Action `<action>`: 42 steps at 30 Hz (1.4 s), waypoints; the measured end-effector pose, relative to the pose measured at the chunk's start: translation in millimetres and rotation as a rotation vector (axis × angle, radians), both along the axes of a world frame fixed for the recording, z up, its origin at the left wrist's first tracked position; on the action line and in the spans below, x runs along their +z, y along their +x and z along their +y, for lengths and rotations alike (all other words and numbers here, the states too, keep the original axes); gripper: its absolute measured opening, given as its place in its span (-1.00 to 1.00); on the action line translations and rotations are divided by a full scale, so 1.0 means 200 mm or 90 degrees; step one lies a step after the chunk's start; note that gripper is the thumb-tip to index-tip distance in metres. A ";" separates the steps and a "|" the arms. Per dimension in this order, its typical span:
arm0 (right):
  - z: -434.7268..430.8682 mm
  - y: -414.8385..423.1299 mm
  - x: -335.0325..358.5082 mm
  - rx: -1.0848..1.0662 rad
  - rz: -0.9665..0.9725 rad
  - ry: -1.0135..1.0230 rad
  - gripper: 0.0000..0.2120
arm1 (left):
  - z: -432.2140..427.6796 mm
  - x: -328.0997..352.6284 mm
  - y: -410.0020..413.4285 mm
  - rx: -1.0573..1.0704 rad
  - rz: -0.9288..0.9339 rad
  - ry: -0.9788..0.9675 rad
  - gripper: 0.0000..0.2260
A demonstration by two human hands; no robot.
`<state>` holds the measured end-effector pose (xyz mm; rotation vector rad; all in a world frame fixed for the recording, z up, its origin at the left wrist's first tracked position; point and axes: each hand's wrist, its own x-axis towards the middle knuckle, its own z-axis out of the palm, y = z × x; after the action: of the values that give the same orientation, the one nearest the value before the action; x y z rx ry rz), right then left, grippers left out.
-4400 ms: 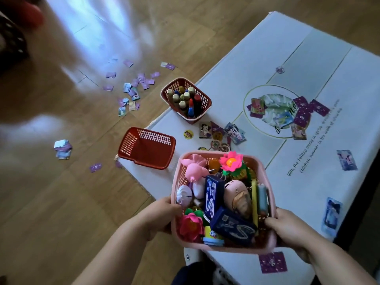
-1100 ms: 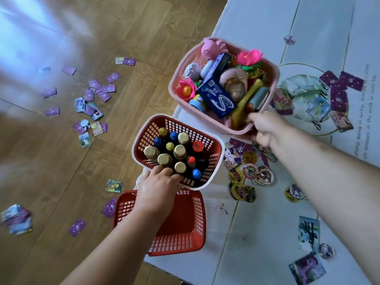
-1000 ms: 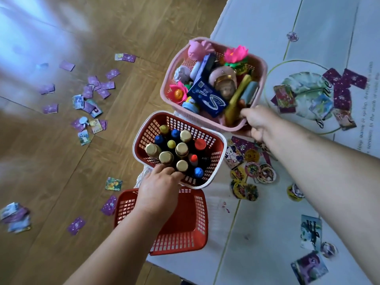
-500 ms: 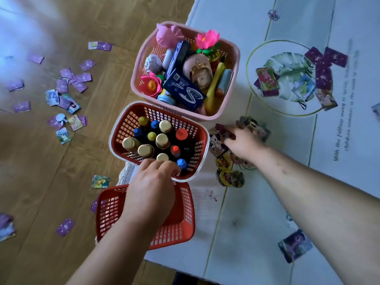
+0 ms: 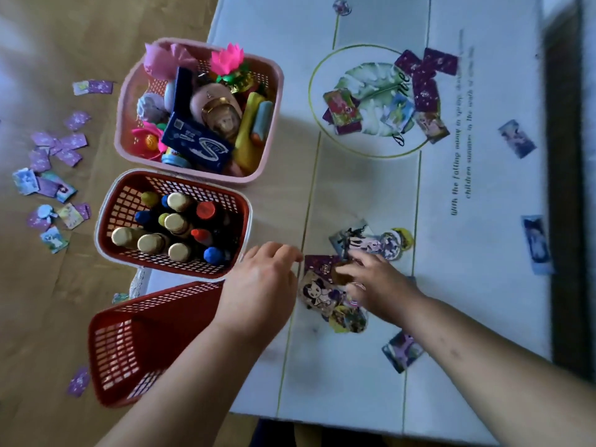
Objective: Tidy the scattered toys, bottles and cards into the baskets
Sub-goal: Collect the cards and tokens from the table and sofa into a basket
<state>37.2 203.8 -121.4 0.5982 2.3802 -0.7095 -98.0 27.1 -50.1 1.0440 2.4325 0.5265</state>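
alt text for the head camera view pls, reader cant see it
A left hand and a right hand reach for a pile of cards on a white table. By its left edge stand a pink basket of toys, a red basket of bottles and an empty red basket; more cards litter the wooden floor.
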 end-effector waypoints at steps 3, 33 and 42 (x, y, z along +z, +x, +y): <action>0.14 0.07 0.06 -0.119 0.069 0.024 -0.62 | 0.11 0.00 0.07 -0.013 -0.006 -0.035 -0.69; 1.52 -0.57 -0.05 -0.297 0.113 0.153 -0.33 | 1.56 -0.41 -0.79 -0.109 0.127 -0.343 -0.19; 1.72 -0.91 -0.19 -0.302 0.082 0.161 -0.13 | 1.62 -0.60 -0.81 -0.091 0.089 -0.418 0.06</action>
<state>-145.3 547.7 -159.1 1.2891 2.4875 -0.6571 -260.5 351.9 -169.2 0.9633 2.3517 -0.3891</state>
